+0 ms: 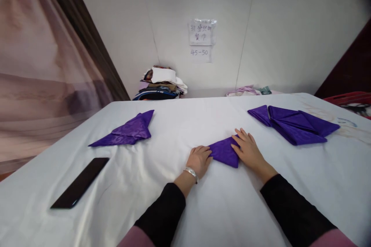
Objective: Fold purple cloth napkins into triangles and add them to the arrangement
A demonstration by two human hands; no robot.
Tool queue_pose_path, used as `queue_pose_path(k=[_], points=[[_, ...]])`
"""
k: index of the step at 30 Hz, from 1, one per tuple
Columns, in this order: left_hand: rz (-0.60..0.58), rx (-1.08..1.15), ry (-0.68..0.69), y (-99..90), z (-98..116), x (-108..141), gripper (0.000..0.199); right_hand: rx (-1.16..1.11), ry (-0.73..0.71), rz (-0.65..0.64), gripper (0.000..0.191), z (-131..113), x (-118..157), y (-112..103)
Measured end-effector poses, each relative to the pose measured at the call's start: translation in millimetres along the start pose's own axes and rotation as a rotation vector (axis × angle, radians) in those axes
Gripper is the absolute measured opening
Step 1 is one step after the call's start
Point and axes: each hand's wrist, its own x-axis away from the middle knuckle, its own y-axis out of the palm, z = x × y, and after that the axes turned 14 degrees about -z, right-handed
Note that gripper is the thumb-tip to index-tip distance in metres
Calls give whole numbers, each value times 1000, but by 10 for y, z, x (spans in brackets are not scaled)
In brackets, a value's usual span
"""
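A purple napkin [224, 152], folded into a small wedge, lies on the white cloth in front of me. My left hand [199, 159], with a silver bracelet at the wrist, closes its fingers on the napkin's narrow left end. At the wider right end, my right hand [246, 148] rests with its fingers spread over the edge, the fingertips touching the fabric. Part of each end is hidden under the fingers. Another folded purple napkin [130, 129] lies to the left, pointed at both ends. Farther right are more folded purple napkins [298, 123], set close together.
A black phone [81, 182] lies at the left on the white-covered table [174, 123]. Beyond the far edge stand a stack of folded clothes [162, 83] and a low pile of cloth [245, 91]. A curtain [43, 65] hangs at the left; a paper sign [201, 40] is on the wall.
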Motion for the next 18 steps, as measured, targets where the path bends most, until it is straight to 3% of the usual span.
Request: queue_pose_path(k=[7,18], points=[[44,4,-113,16,10,11,21,-49,7,-147,48,178,-4,304],[123,22,-382,-5,-48,24,25,-52,6,-125,54,348,-27,524]])
